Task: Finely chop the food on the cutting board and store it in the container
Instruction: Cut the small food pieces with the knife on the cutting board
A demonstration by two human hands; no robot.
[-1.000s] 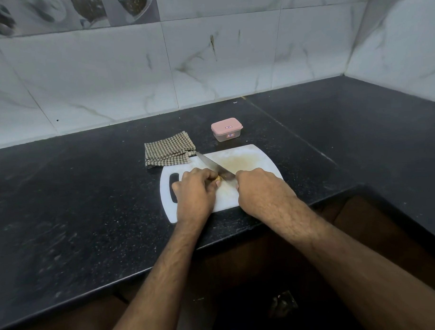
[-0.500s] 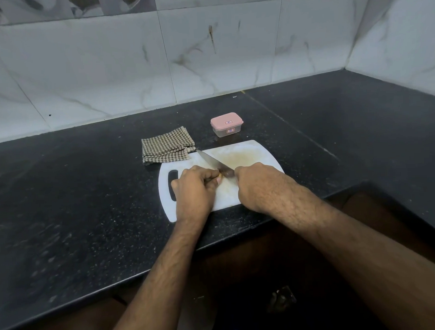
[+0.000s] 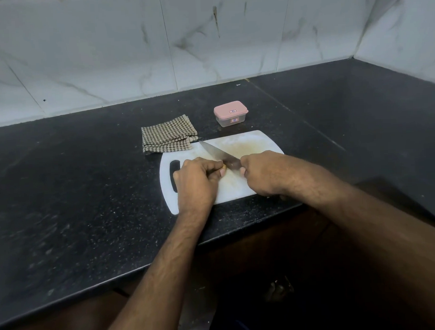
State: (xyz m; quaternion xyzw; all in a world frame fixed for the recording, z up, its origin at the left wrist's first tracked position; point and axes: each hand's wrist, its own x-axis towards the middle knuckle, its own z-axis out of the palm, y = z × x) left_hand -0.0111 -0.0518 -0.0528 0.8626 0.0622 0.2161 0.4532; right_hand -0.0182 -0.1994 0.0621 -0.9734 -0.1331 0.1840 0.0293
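Black bench, marble tiles behind. Our left hand (image 3: 196, 180) curls over a small bit of food (image 3: 224, 167), barely visible at its fingertips, on the cutting board (image 3: 237, 184). Our right hand (image 3: 263, 173) clamps the knife (image 3: 218, 155), blade running up-left just right of the food. Container (image 3: 230, 113) sits lidded beyond the board, nearer our right hand.

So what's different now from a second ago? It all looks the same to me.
Very little. The right hand grips the knife and the left hand pins a small piece of food beside the blade, just as before; the blade has barely shifted. The cutting board, checked cloth and lidded pink container have not moved; only the camera drifted.
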